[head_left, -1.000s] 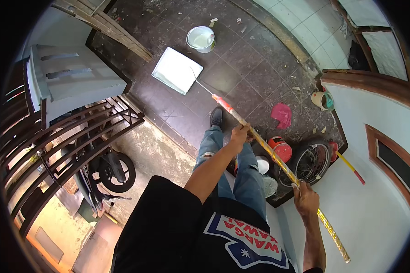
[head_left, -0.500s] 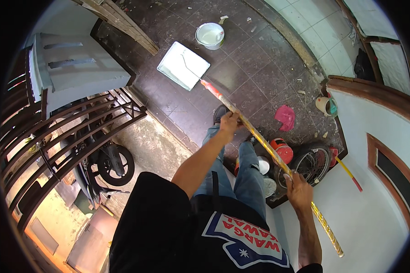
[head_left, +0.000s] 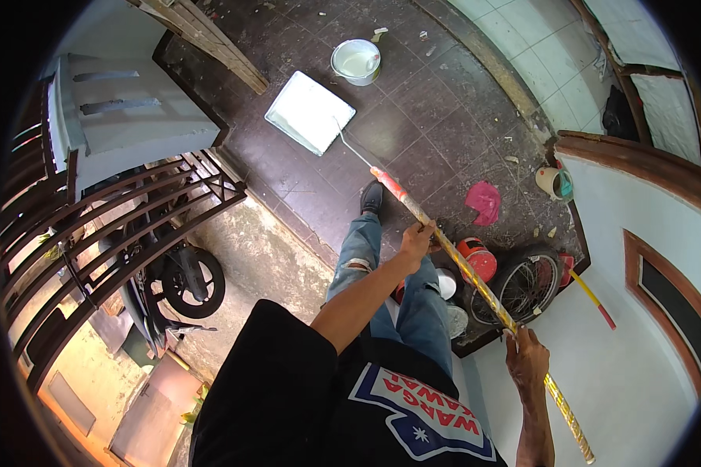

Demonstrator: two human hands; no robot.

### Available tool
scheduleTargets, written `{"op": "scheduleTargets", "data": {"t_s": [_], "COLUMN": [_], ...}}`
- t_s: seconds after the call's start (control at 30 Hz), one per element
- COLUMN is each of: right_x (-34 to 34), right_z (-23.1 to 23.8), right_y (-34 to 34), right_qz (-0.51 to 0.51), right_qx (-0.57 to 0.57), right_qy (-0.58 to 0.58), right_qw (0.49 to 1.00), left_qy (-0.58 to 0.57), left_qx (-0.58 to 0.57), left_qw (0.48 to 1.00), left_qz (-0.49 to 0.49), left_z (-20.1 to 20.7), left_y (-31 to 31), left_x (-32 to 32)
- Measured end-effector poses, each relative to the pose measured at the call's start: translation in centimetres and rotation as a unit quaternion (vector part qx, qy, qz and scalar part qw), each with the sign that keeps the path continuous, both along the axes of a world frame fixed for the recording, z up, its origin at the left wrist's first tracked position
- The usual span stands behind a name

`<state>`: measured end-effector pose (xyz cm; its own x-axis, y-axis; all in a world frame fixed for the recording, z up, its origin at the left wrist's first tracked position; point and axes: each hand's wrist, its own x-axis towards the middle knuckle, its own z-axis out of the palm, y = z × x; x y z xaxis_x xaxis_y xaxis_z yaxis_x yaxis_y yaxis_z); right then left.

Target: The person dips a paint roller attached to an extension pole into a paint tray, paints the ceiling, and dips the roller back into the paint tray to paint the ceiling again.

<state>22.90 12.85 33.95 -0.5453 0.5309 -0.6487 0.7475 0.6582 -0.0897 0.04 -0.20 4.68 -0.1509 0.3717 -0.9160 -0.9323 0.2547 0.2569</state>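
A long gold pole (head_left: 487,292) with a red grip runs slantwise in front of me, a paint roller's wire frame (head_left: 353,145) fixed at its far end. My left hand (head_left: 419,240) is wrapped round the pole just behind the red grip. Farther back, my right hand (head_left: 527,356) grips the same pole, whose butt end reaches past it to the lower right. The wire ends over the near right side of a white paint tray (head_left: 292,117) on the dark tiles; the roller itself does not stand out against the white. Beyond the tray stands a white bucket (head_left: 356,62).
At right, a pink cloth (head_left: 484,203), a red paint bucket (head_left: 477,261) and a bicycle wheel (head_left: 524,284) lie by the white wall. A beige pot (head_left: 554,182) stands near the doorway. At left are a brown metal gate (head_left: 132,226) and a motorcycle (head_left: 171,272).
Both hands have drawn the pole back toward me and to the right. The wire frame has slid from the tray's middle toward its near right edge.
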Motion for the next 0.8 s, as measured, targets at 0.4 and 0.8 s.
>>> {"op": "scheduleTargets", "data": {"t_s": [0.4, 0.8], "right_x": [-8.6, -2.9], "right_z": [-6.4, -1.2], "right_y": [-6.1, -0.3], "right_qz": [-0.027, -0.024], "right_qx": [-0.028, -0.009], "right_qy": [0.053, 0.054], "right_qw": [0.998, 0.998], "left_qy": [0.104, 0.062], "left_qx": [-0.059, 0.017], "left_qw": [0.993, 0.998], "left_qz": [0.002, 0.026], "left_z": [-5.0, 0.7], "left_y": [-5.1, -0.4], "left_x": [-9.5, -4.3]}}
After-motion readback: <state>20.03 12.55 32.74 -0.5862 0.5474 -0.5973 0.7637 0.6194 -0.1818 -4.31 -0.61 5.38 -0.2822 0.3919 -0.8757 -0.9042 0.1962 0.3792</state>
